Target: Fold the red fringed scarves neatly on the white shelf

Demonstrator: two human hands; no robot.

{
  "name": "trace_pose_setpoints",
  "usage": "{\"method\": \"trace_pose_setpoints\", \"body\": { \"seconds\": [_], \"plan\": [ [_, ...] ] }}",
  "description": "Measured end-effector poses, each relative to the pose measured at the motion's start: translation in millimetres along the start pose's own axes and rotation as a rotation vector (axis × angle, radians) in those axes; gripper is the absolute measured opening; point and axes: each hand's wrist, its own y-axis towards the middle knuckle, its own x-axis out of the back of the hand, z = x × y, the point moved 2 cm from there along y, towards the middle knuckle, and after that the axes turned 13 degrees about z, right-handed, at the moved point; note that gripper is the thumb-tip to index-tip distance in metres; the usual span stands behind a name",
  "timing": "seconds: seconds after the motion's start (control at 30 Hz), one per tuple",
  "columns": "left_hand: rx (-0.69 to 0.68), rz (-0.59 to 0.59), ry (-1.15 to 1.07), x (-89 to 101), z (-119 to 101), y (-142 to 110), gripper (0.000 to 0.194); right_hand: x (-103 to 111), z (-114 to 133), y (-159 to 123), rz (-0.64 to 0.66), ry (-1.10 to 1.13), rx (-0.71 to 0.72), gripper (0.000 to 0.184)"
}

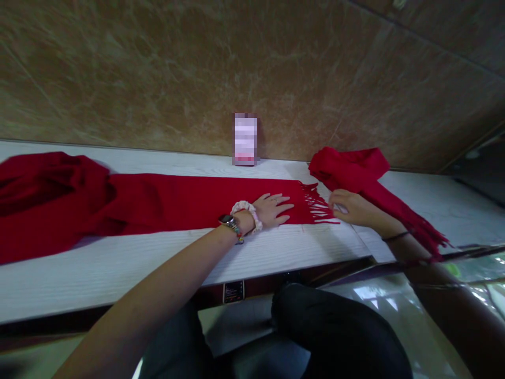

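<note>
A long red scarf (189,202) lies flat along the white tabletop, with its left part bunched in a heap. Across its right part rests my left hand (272,210), palm down with the fingers spread. At the scarf's right end, my right hand (349,208) has its fingers pinched together by the loose fringe (317,205). The fingertips seem to hold fringe strands, though the exact grip is small in view. Just behind my right hand lies a second red fringed scarf (351,166), folded over at its far end.
An upright phone (245,139) with a blurred screen leans on the brown marbled wall (158,79) behind the white table (158,268). Below the front edge is another small lit screen (233,291). My dark-clothed legs (339,331) are beneath the table edge.
</note>
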Motion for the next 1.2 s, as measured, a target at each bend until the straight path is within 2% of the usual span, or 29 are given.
{"method": "trace_pose_setpoints", "body": {
  "seconds": [0.1,0.2,0.27,0.37,0.5,0.57,0.7,0.8,0.87,1.07,1.13,1.2],
  "plan": [
    [-0.001,-0.008,0.008,-0.2,0.4,-0.9,0.042,-1.0,13.8,39.9,-0.027,0.001,0.046,0.010],
    [0.010,-0.006,0.019,-0.5,1.2,-2.3,0.041,-11.3,16.0,60.0,0.089,-0.046,0.043,0.010],
    [0.012,-0.002,0.022,-0.9,1.6,-2.6,0.041,-17.6,8.3,54.7,0.133,-0.088,0.021,0.013],
    [-0.007,-0.004,0.017,-1.2,1.7,-1.8,0.042,-22.3,-13.0,27.5,0.173,-0.153,-0.055,0.015],
    [0.012,-0.008,0.003,-1.3,2.3,0.2,0.042,-16.9,-27.8,-0.7,0.212,-0.203,-0.153,0.014],
    [0.022,-0.004,0.007,-1.4,2.3,0.8,0.042,-10.7,-18.1,4.6,0.158,-0.178,-0.126,0.013],
    [0.020,-0.011,0.027,-0.3,1.6,-0.1,0.043,-4.5,15.0,46.2,0.037,-0.142,-0.009,0.014],
    [0.014,0.014,0.023,0.1,1.9,-3.2,0.044,-9.5,21.5,71.4,0.114,-0.173,-0.031,0.016],
    [0.001,0.046,0.011,-0.4,3.3,-6.3,0.045,-13.8,14.2,72.9,0.199,-0.185,-0.076,0.018],
    [-0.010,0.118,-0.021,-1.6,12.1,-15.6,0.047,-10.7,-11.4,42.1,0.447,-0.212,-0.294,0.026],
    [-0.005,0.131,-0.024,-1.8,14.7,-17.5,0.047,-3.9,-7.3,46.0,0.403,-0.225,-0.281,0.025],
    [-0.011,0.138,-0.028,-2.1,16.2,-18.7,0.048,2.0,2.1,60.8,0.290,-0.227,-0.219,0.024]
  ]
}}
